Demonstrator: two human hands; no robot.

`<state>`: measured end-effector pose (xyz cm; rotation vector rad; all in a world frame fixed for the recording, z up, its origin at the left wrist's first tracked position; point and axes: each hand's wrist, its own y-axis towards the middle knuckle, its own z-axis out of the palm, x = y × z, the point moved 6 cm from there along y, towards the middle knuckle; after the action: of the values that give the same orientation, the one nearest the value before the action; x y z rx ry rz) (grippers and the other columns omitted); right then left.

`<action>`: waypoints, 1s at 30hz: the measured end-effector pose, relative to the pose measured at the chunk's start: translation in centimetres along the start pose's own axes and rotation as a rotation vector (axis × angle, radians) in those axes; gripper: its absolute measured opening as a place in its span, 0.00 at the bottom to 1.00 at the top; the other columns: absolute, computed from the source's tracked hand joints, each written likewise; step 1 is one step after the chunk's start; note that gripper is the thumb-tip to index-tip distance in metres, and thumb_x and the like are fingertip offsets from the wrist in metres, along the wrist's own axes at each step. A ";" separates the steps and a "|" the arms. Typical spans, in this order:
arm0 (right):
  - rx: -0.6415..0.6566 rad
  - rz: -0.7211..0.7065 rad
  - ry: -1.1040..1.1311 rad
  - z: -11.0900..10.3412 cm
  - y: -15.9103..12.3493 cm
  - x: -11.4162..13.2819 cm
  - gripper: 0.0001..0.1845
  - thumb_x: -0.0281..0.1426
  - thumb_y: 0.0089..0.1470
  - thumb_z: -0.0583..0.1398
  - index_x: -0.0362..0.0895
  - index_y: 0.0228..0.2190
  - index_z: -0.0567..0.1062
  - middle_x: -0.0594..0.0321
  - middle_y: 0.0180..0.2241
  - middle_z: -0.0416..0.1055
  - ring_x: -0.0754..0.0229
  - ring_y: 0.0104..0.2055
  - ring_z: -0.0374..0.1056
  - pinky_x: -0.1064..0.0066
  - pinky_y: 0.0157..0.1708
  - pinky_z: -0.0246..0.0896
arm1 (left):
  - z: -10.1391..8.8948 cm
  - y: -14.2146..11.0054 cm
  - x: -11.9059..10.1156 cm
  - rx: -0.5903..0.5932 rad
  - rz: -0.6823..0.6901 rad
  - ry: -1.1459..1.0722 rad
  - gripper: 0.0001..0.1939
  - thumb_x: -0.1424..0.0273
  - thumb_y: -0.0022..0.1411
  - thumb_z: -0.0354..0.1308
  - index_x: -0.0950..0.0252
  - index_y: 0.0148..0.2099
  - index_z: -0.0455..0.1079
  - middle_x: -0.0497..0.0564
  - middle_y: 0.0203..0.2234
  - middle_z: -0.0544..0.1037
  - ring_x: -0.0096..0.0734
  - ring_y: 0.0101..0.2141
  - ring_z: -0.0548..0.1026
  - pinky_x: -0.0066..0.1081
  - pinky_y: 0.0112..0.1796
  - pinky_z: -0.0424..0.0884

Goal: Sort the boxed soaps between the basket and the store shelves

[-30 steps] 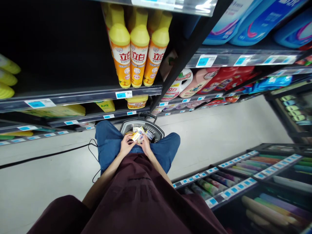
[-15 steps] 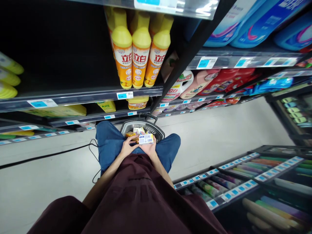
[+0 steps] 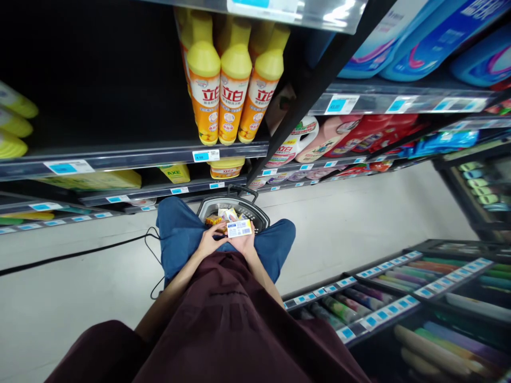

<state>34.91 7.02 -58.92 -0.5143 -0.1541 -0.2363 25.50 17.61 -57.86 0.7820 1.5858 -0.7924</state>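
A small white and yellow box [image 3: 239, 228] with blue print and a barcode lies across my right hand [image 3: 244, 243], whose fingers are closed round it. My left hand [image 3: 211, 239] is at the box's left end with thumb and fingers curled; its fingertips are at or very near the box's edge. Just beyond both hands, a grey shopping basket [image 3: 261, 217] stands on the floor between my knees. Inside it are several small packs, among them a yellow-orange pack [image 3: 213, 219] and a whitish box [image 3: 229, 214], partly covered by my hands.
Shelves ahead hold yellow dish-soap bottles [image 3: 229, 85], a yellow AXE pack [image 3: 175, 173] and blue detergent bottles [image 3: 423, 42]. A second shelf rack [image 3: 379, 314] stands on the right. A black cable [image 3: 80, 255] runs across the pale floor [image 3: 359, 213] at left.
The box in my right hand has tilted slightly. My hands stay almost in place, and the view has shifted a little.
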 end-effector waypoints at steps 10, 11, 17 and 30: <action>0.000 -0.001 -0.038 0.0 0.2 -0.2 0.41 0.61 0.56 0.49 0.45 0.56 0.71 0.53 0.46 0.79 0.48 0.39 0.74 0.56 0.40 0.69 | 0.2 -0.1 0.3 0.043 0.012 0.010 0.34 0.64 0.54 0.70 0.61 0.62 0.69 0.58 0.54 0.78 0.40 0.48 0.79 0.40 0.44 0.82; -0.007 0.001 -0.055 -0.1 0.2 -0.3 0.41 0.61 0.56 0.49 0.45 0.56 0.71 0.53 0.46 0.79 0.48 0.39 0.74 0.55 0.41 0.69 | 0.2 -0.1 0.4 0.051 0.009 0.017 0.34 0.64 0.54 0.70 0.60 0.63 0.68 0.57 0.53 0.78 0.40 0.48 0.79 0.40 0.44 0.82; -0.023 0.000 -0.157 -0.3 0.5 -0.5 0.40 0.62 0.56 0.49 0.44 0.53 0.73 0.51 0.49 0.78 0.45 0.43 0.75 0.50 0.43 0.69 | 0.3 -0.1 0.9 0.048 -0.010 0.048 0.33 0.67 0.52 0.70 0.59 0.61 0.70 0.55 0.51 0.79 0.40 0.47 0.79 0.40 0.45 0.81; -0.014 -0.055 -0.205 -1.4 1.7 -1.6 0.35 0.59 0.56 0.58 0.45 0.51 0.74 0.53 0.50 0.78 0.47 0.52 0.74 0.53 0.48 0.73 | 0.1 0.3 1.9 0.051 -0.010 0.170 0.33 0.62 0.55 0.69 0.59 0.63 0.69 0.60 0.58 0.72 0.47 0.55 0.75 0.44 0.51 0.76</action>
<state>33.97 8.01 -61.18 -0.5484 -0.3671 -0.2381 25.57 17.80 -59.82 0.8990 1.7271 -0.7932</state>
